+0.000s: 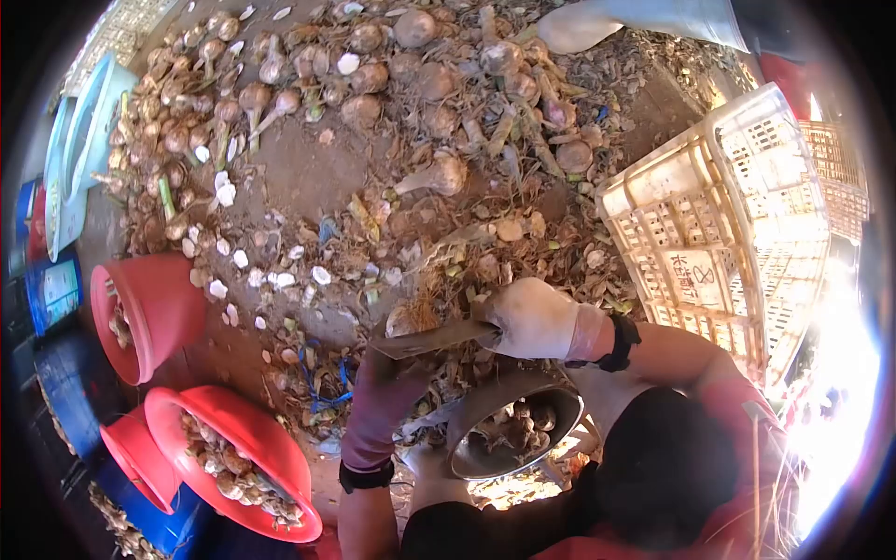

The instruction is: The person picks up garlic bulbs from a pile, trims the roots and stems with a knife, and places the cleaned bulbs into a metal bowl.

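In a pale, dirty glove, my right hand (534,319) is closed around the end of a flat, dark blade (437,338). The blade reaches left across the top of my left hand (385,401), which wears a purplish glove and lies in shadow. A garlic bulb (407,320) shows at my left fingertips, just beyond the blade, and those fingers look closed on it; the blade partly hides them. Below both hands, a tilted dark bowl (471,425) holds several garlic bulbs (523,427).
Garlic with stems (439,175), loose peels and blue string (322,383) litter the ground. Red basins (297,457) and a pink bucket (177,303) stand left, a plastic crate (691,224) right. A light blue basin (91,126) is at upper left; another person's pale-covered limb (644,21) is at the top.
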The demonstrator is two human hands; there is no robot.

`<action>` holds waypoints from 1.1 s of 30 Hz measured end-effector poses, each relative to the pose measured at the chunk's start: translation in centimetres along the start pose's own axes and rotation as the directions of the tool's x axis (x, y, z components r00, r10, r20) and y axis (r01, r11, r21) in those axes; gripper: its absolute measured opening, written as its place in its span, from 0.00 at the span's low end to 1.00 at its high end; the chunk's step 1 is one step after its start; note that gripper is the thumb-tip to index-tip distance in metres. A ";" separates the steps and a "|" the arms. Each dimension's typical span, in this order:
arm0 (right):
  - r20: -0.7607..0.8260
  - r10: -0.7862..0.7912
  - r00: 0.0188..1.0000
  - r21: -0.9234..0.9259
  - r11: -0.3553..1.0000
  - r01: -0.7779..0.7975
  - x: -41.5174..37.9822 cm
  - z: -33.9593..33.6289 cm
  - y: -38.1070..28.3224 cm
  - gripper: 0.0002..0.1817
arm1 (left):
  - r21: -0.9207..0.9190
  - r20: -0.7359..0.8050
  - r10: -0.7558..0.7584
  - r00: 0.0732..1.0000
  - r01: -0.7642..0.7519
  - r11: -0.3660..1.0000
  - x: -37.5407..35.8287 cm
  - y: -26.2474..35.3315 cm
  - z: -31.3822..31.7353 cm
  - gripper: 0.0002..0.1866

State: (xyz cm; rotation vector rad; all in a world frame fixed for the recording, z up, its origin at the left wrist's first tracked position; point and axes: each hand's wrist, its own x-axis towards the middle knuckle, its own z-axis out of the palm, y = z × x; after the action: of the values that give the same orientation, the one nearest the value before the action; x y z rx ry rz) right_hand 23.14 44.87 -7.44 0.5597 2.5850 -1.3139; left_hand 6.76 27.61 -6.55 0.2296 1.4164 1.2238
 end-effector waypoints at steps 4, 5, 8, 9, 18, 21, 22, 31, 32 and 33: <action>0.047 -0.105 0.993 -0.120 0.987 0.110 0.2 -0.2 -2.3 0.14 | 0.106 0.028 0.165 0.986 -0.167 0.980 -0.7 -2.4 -1.6 0.27; 0.057 -0.123 0.991 -0.115 0.985 0.129 0.3 -0.1 -2.8 0.14 | 0.033 -0.031 0.118 0.993 -0.117 0.993 -0.9 -3.0 -2.0 0.26; 0.021 -0.144 0.989 -0.190 0.971 0.145 0.7 1.0 -3.1 0.16 | -0.161 -0.131 -0.006 0.991 -0.016 0.987 -2.6 -4.3 -2.4 0.24; 0.023 -0.148 0.989 -0.187 0.971 0.150 0.8 1.3 -3.1 0.16 | -0.277 -0.158 -0.081 0.984 0.034 0.960 -3.2 -4.4 -2.3 0.22; 0.037 0.343 0.939 -0.090 0.937 -0.339 3.2 2.0 2.7 0.14 | 0.013 0.196 0.334 0.922 -0.343 0.939 -6.8 1.6 2.6 0.24; -0.270 0.299 0.915 0.078 0.954 -0.289 1.4 1.1 3.0 0.11 | -0.241 0.252 0.074 0.965 -0.012 0.970 -6.8 1.7 1.9 0.31; -0.263 0.252 0.931 0.101 0.967 -0.233 1.0 0.8 1.2 0.10 | -0.082 0.155 0.157 0.975 -0.146 0.986 -6.4 1.6 1.3 0.32; 0.011 -0.081 0.997 0.285 0.956 0.075 -0.3 1.1 -3.8 0.11 | -0.518 -0.183 0.387 0.904 -0.423 0.743 -1.7 -0.3 -2.1 0.35; -0.025 -0.235 0.972 0.190 0.953 0.236 -0.2 1.7 -3.7 0.10 | -0.602 -0.211 0.247 0.946 -0.324 0.729 -2.3 1.0 -1.2 0.33; -0.024 -0.231 0.973 0.187 0.955 0.231 -0.2 2.0 -3.6 0.10 | -0.606 -0.208 0.245 0.947 -0.321 0.727 -2.4 0.5 -1.1 0.33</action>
State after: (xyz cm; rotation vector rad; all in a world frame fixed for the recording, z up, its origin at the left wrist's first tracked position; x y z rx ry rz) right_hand 21.83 41.31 -5.88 0.2915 2.6064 -1.6456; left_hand 6.31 25.54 -4.97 -0.1062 0.9969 1.9334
